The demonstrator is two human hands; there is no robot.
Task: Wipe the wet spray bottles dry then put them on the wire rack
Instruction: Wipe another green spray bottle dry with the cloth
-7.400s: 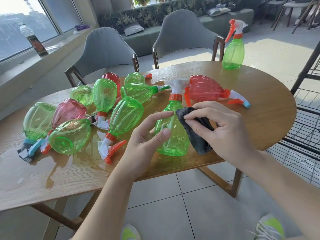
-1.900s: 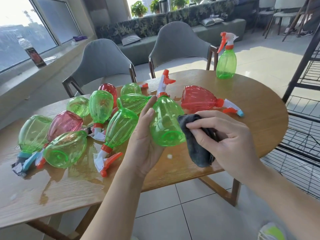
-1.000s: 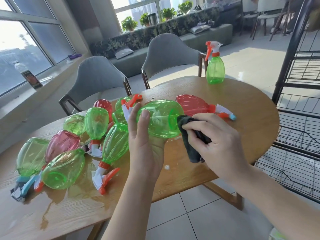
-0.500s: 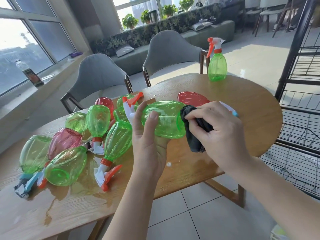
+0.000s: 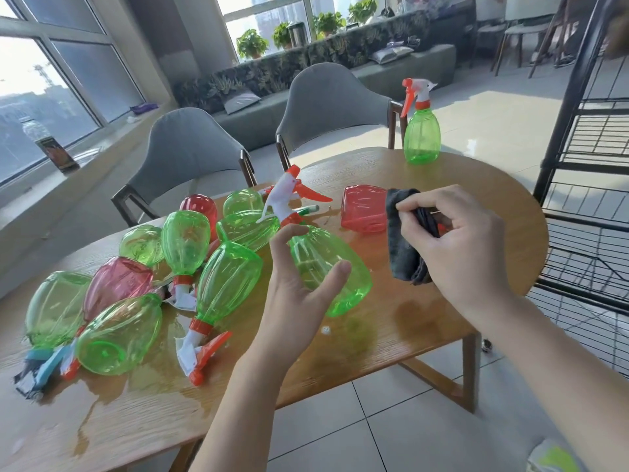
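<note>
Green bottle (image 5: 326,267) in left hand (image 5: 299,287) shows no label.

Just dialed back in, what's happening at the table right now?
A person is drying spray bottles. The left hand holds a green spray bottle tilted above the table, nozzle pointing away. The right hand grips a dark cloth, apart from the bottle at this moment. A pile of bottles lies on the wet left side; one green bottle stands upright at the far edge. The wire rack is on the right.
</note>
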